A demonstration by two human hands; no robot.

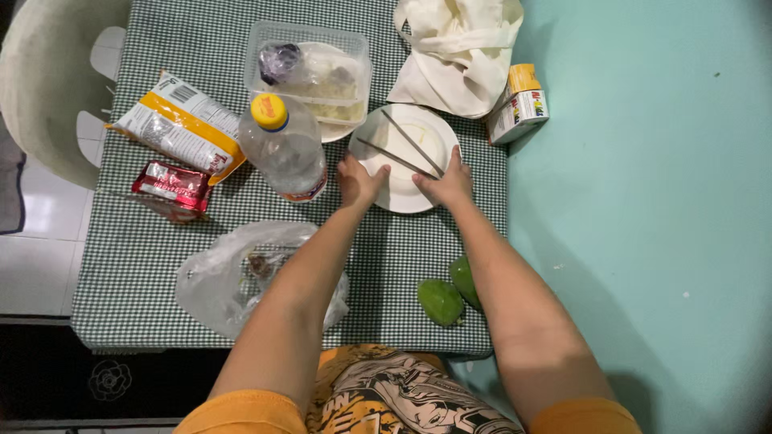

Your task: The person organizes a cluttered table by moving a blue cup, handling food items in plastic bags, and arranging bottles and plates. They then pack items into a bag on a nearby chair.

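Head view: at upper centre, the left hand [358, 182] and right hand [447, 185] rest with fingers spread on the near rim of a white plate [384, 141], gripping nothing. Two chopsticks [410, 146] lie across it; the plate holds no food, and two green fruits [452, 294] sit untouched lower right.

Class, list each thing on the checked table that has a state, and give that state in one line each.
Plate: upright, two utensils lying across it.
Left hand: open, on the plate's rim.
Right hand: open, on the plate's rim.
Bottle: standing, yellow cap on.
Clear food container: lidless, filled.
Red packet: sealed, lying flat.
Cloth bag: crumpled.
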